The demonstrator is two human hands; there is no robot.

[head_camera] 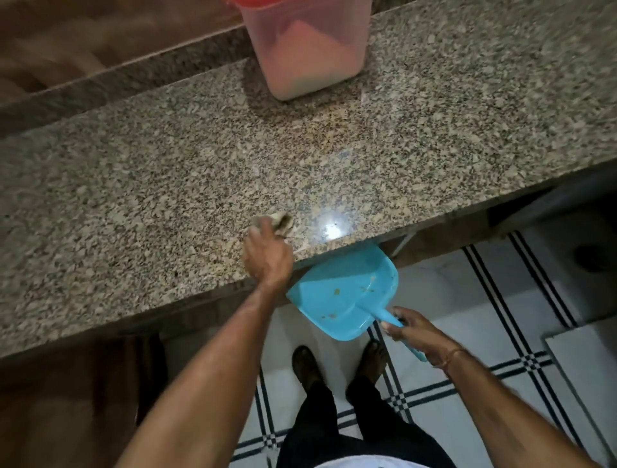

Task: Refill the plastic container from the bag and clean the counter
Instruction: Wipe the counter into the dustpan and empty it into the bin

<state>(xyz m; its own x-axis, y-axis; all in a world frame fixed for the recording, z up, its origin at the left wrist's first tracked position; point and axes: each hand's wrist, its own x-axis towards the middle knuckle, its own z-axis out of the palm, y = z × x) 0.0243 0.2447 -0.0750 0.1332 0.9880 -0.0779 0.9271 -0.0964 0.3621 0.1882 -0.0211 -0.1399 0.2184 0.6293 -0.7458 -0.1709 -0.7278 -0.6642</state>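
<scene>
Glossy speckled granite counter point(434, 140), smooth blue plastic dustpan point(347, 294), possibly cloth rag point(278, 220)

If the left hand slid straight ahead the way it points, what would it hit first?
Probably the container: the left hand, with its cloth, faces only bare counter before it.

The top edge is cutting off the plastic container point(310, 56), so we are seeing only a sliver of its red lid point(253, 2). The left grip point(267, 257), holding a cloth point(277, 218), is covering most of it, and blur is smearing both. The bench point(133, 200) edge is hiding the front lip of the dustpan point(344, 294), while the right grip point(414, 330) is wrapping round and concealing the middle of its handle. We are finding the specks point(337, 291) in the pan too small to identify. Blur is washing out the upper left corner.
</scene>
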